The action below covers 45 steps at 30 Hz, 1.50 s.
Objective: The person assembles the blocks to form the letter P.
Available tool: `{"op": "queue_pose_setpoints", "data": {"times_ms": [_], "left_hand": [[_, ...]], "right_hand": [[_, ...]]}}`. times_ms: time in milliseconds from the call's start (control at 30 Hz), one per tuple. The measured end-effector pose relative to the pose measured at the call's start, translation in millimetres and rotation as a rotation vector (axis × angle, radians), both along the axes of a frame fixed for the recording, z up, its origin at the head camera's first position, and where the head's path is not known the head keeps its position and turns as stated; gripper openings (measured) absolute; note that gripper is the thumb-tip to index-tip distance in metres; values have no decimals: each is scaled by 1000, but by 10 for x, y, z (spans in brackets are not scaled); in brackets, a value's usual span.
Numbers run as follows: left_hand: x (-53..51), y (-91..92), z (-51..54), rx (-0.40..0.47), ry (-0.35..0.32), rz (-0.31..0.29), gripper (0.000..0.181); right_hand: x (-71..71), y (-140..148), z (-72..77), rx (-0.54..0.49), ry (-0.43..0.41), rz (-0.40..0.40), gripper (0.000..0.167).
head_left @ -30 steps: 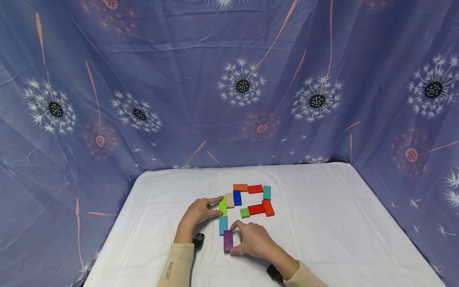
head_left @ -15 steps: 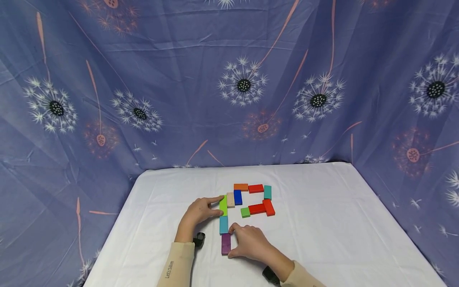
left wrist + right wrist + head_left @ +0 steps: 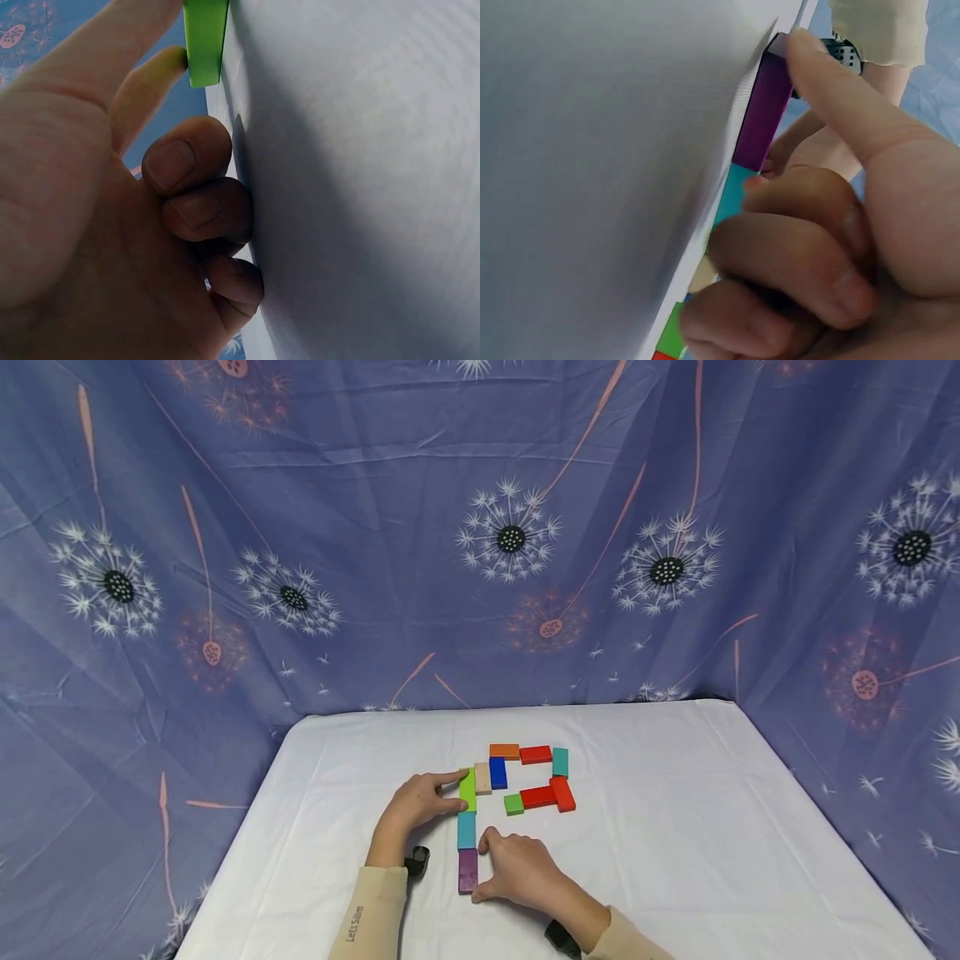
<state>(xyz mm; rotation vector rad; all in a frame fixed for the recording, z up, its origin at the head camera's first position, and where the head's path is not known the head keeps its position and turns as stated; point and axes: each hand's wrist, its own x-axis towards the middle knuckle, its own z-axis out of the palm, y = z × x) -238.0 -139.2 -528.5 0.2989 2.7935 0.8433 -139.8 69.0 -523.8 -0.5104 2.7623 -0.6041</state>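
Note:
My left hand (image 3: 416, 800) pinches the lime green block (image 3: 467, 790) by its two ends, between thumb and index finger. Its other fingers curl against the white cloth in the left wrist view. A light blue block (image 3: 467, 831) adjoins the near end of the green one, and a purple block (image 3: 468, 871) continues that column toward me. My right hand (image 3: 525, 868) holds the purple block lengthwise: the thumb touches its near end, the index fingertip lies by its far right corner. In the right wrist view the purple block (image 3: 765, 112) meets the light blue block (image 3: 735, 193).
Right of the green block stand a beige block (image 3: 483, 778) and a dark blue block (image 3: 498, 772). An orange block (image 3: 504, 752), several red blocks (image 3: 536, 754), a teal block (image 3: 560, 762) and a small green block (image 3: 513, 804) bend round to the right. A patterned curtain (image 3: 390, 568) hangs behind.
My right hand has moved the purple block left and slightly toward me, from offset to in line with the light blue block. The left hand has kept its hold on the lime green block.

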Motion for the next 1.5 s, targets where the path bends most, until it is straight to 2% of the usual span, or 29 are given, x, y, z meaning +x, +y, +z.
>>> {"op": "queue_pose_setpoints", "data": {"times_ms": [167, 367, 567, 767, 1000, 1200, 1500], "left_hand": [[5, 2, 0, -7, 0, 4, 67], [7, -6, 8, 2, -3, -4, 66], [14, -3, -5, 22, -15, -4, 66], [17, -5, -7, 30, -19, -13, 66], [10, -26, 2, 33, -8, -26, 66], [12, -22, 4, 19, -14, -23, 66], [-3, -20, -12, -1, -9, -19, 66]], "right_hand": [[-77, 84, -3, -106, 16, -40, 72], [-377, 220, -5, -241, 131, -160, 87], [-727, 283, -25, -272, 105, -218, 85], [-942, 303, -10, -372, 58, -212, 78], [-1068, 251, 39, -372, 30, -219, 76], [-1108, 209, -7, -334, -31, -240, 71], [-1168, 166, -57, -294, -62, -273, 66]]}}
